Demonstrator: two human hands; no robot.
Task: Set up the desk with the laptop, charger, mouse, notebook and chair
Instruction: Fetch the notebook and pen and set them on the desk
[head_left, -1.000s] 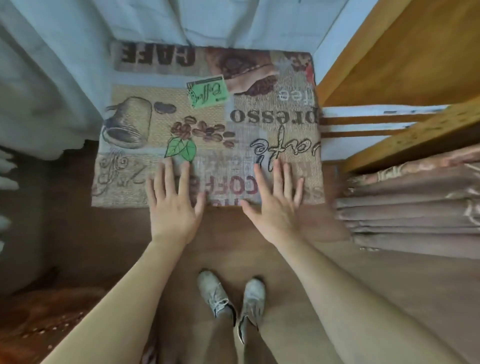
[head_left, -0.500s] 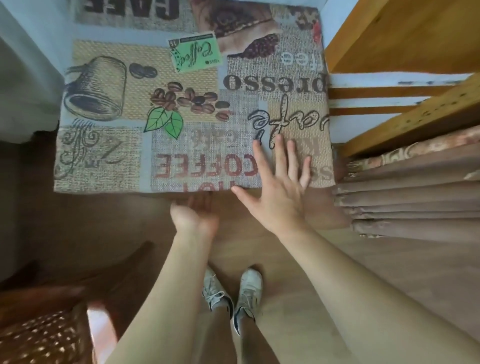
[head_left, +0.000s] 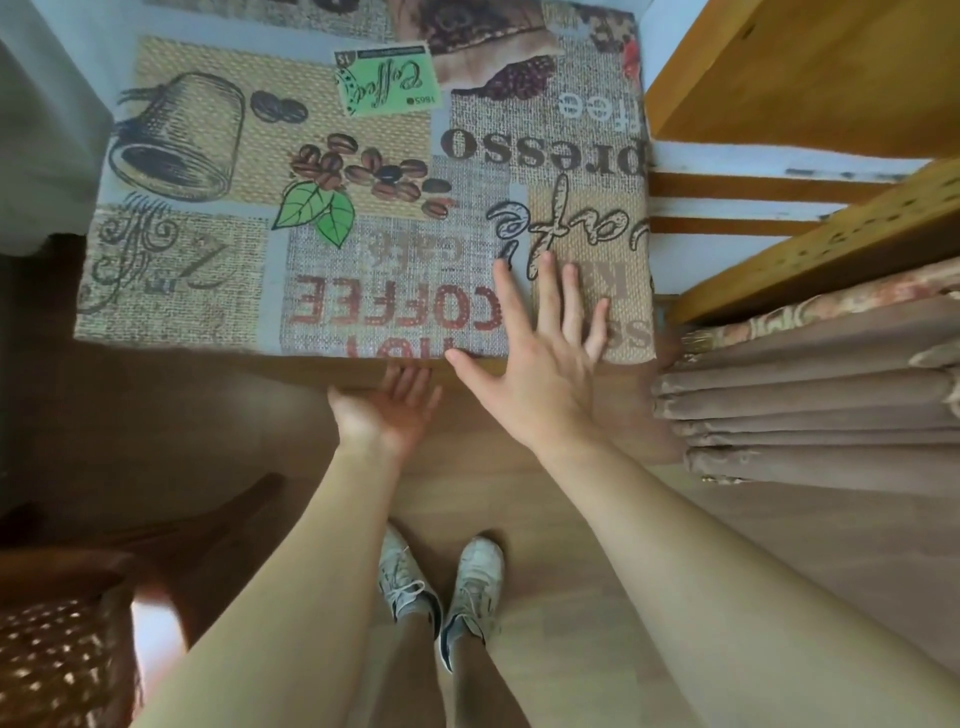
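While the desk (head_left: 208, 322) carries only its coffee-print tablecloth (head_left: 363, 234), no laptop, charger, mouse or notebook is in view; they have to come from somewhere out of shot.

Right hand (head_left: 540, 364): palm down, fingers straight and spread, lying flat on the cloth at the desk's near right corner, thumb out along the near edge.
Left hand (head_left: 387, 405): palm up at the near edge, just left of the right hand, fingers straight and close together, tips going under the cloth's overhang. Whether they touch the desk's underside, can't tell.

Chair (head_left: 62, 654): dark, patterned seat, well left of the desk and nearer the person, not tucked in.

My read: step is smoothing or squaring the cloth before anything goes on it. To do it well:
- keep the right palm flat as an anchor so the cloth doesn't creep
- draw the overhang evenly with the left, no bunching at the corner
- check the near hem runs parallel to the desk edge

Folded curtain (head_left: 810, 405) and wooden shelf (head_left: 810, 249) sit tight on the desk's right; keep the cloth from snagging there.
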